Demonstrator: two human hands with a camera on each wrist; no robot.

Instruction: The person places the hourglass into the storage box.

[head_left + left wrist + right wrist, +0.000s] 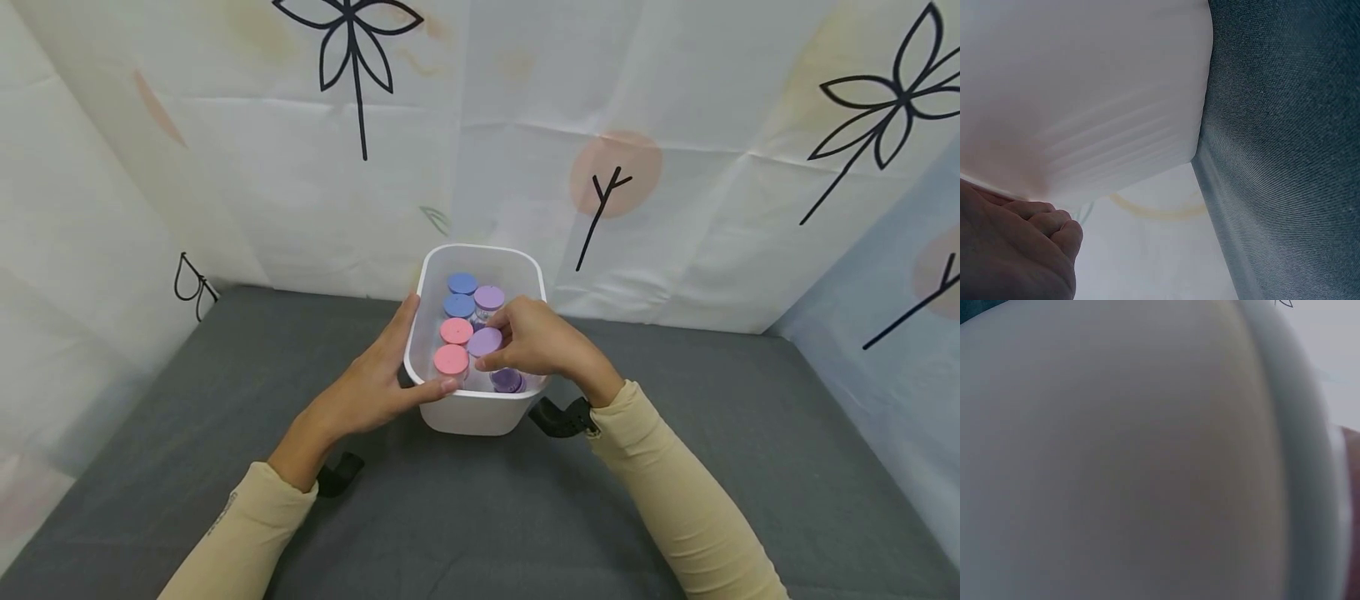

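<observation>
A white plastic bin (480,412) stands on the grey cloth, with small clear jars in it. My left hand (367,387) holds its near left corner, thumb over the front rim and fingers along the left wall. In the left wrist view, the fingers (1054,225) lie against the bin's outer side. Reaching in over the right rim, my right hand (543,342) pinches a jar with a light purple lid (484,342) between thumb and fingers. Pink-lidded jars (451,360) stand left of it, and a dark purple lid (507,381) shows below the hand.
Behind the pinched jar is another light purple lid (489,297), with blue lids (460,306) at the bin's back left. Grey cloth (465,517) covers the table. A patterned white curtain (510,183) hangs close behind the bin. The bin's wall (1122,456) fills most of the right wrist view.
</observation>
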